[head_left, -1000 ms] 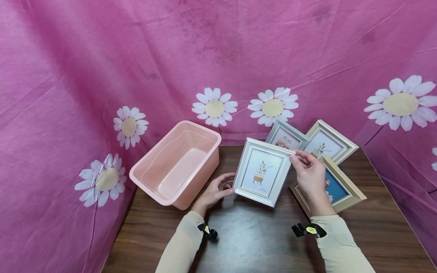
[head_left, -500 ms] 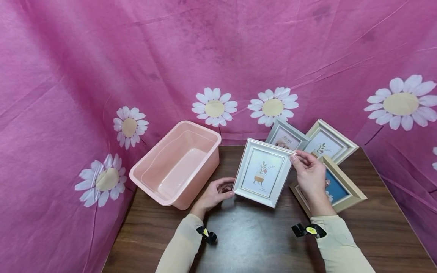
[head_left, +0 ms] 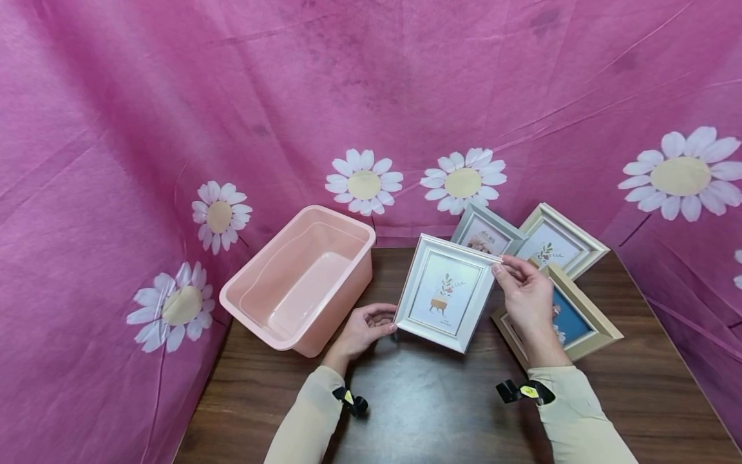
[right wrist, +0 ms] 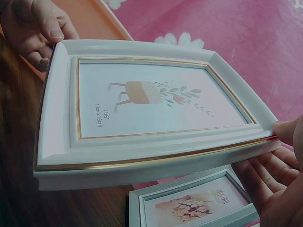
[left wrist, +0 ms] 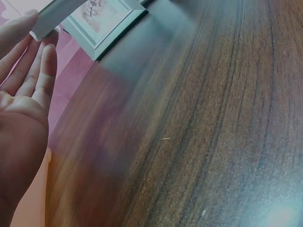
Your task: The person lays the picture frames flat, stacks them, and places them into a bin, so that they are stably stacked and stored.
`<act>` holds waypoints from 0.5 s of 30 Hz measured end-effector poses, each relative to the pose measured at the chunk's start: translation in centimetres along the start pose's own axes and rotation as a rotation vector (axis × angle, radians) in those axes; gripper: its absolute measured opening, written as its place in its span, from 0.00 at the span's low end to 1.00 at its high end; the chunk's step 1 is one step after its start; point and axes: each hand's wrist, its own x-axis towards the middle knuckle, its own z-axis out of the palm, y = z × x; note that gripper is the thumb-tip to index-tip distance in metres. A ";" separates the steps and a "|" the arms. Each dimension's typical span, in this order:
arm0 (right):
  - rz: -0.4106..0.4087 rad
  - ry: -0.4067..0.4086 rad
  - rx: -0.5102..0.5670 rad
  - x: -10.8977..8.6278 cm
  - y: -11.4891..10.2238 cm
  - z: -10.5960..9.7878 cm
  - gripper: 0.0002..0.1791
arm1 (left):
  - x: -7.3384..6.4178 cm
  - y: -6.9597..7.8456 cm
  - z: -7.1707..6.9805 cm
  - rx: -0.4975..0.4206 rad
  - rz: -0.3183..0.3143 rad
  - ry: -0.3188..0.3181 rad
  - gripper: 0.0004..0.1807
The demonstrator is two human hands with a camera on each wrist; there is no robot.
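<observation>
Both hands hold up a white picture frame (head_left: pixel 472 306) over the table, its picture of a potted plant facing the head camera. My left hand (head_left: pixel 362 332) pinches its lower left edge, thumb in front and fingertips behind, as the left wrist view shows. At the upper right corner, my right hand (head_left: pixel 526 299) grips it between thumb and fingers. In the right wrist view the white frame's moulding has a thin gold line. Behind it stands a grey picture frame (head_left: pixel 516 235), partly hidden. Under my right wrist lies a tan frame with a blue picture (head_left: pixel 603 338).
A pink plastic bin (head_left: pixel 353 290), with nothing in it, stands to the left of my left hand. At the back right leans a cream picture frame (head_left: pixel 594 248), overlapped by the tan one. The dark wooden table (head_left: pixel 429 419) meets a pink flowered cloth (head_left: pixel 400 77) behind.
My left hand has slid slightly down and left along the white picture frame's edge. The right hand and the other frames stay where they were.
</observation>
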 end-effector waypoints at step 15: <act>0.097 -0.017 0.095 0.2 0.3 0.0 0.20 | -0.4 -0.3 0.7 -0.057 0.050 0.107 0.23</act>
